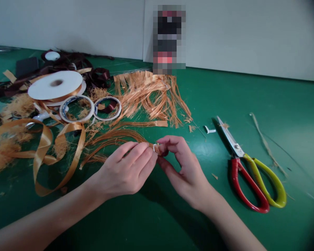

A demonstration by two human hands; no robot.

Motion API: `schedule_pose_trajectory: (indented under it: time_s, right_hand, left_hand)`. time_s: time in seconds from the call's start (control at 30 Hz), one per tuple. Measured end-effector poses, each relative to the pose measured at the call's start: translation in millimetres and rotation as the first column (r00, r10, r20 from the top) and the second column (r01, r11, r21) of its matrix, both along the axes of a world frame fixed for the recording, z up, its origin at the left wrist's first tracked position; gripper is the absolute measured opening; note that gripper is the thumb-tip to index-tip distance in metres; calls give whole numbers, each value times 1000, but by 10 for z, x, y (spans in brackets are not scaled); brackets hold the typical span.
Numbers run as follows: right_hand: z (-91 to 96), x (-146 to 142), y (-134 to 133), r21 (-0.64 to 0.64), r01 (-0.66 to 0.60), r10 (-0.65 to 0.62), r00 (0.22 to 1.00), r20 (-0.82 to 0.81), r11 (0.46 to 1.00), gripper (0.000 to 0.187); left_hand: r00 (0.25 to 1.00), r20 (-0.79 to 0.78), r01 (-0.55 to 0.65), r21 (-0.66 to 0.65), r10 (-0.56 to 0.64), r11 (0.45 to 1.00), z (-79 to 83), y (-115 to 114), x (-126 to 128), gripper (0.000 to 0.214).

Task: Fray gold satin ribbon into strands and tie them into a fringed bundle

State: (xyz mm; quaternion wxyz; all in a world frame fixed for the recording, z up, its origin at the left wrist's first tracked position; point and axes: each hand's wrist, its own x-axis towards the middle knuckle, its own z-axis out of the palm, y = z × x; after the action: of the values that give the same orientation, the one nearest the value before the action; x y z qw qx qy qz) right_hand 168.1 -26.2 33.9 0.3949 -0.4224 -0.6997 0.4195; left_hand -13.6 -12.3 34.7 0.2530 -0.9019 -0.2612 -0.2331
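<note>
The left hand [132, 169] pinches a bundle of golden-brown threads [120, 135] just above the green surface [251, 94], near the middle of the view, covering part of it. The right hand [184, 170] has thumb and forefinger at the bundle's end, beside a white band [155, 147]; how firmly they grip cannot be told. The threads trail left towards loose loops of gold satin ribbon [43, 146], which crowd that side below two tape rings [62, 111] and a white ribbon spool [42, 87]. Fringed ribbon strips [146, 83] lie beyond the hands; red-and-yellow-handled scissors [237, 150] rest open on the right.
</note>
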Motion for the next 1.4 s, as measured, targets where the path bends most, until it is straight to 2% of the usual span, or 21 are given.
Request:
schedule_pose_trajectory:
  time_s: [0.1,0.2,0.4,0.53,0.77,0.83,0.93,1.0,1.07,1.3,1.4]
  right_hand:
    - [0,8,-3,-66,-19,15,998,-54,998,29]
    - [-19,19,-6,-142,-13,-3,994,-112,990,29]
    - [-22,21,-9,-246,-5,-51,974,-221,969,26]
    - [-12,14,-8,-276,-9,-66,963,-263,961,25]
    - [-17,-2,-4,-236,34,-96,962,-255,971,24]
    - [-23,-8,4,-225,53,-110,963,-246,973,24]
    - [-32,-18,17,-215,86,-136,964,-227,973,23]
    - [-33,-25,19,-188,112,-151,967,-207,976,24]
    - [-30,-31,16,-151,141,-167,969,-182,979,28]
    - [-41,-29,41,-136,207,-222,969,-110,969,34]
    - [-47,-32,66,-144,235,-250,963,-99,961,30]
  left_hand:
    - [1000,27,1,-55,1,998,-5,12,9,11]
    - [992,122,-5,-166,25,986,-6,27,24,13]
    - [963,251,21,-428,97,903,-37,33,33,19]
    - [944,308,52,-492,118,869,-64,27,29,18]
    - [950,288,32,-476,122,879,-4,26,30,15]
    - [954,278,5,-388,112,922,7,24,19,12]
    - [981,185,-27,-171,59,985,21,21,-7,12]
    - [994,104,-19,-51,24,999,30,16,-22,16]
    - [999,52,-6,12,6,1000,29,2,-24,17]
    - [999,24,-23,-48,24,999,-15,-50,33,24]
    - [989,136,-18,-219,49,976,1,-51,47,25]
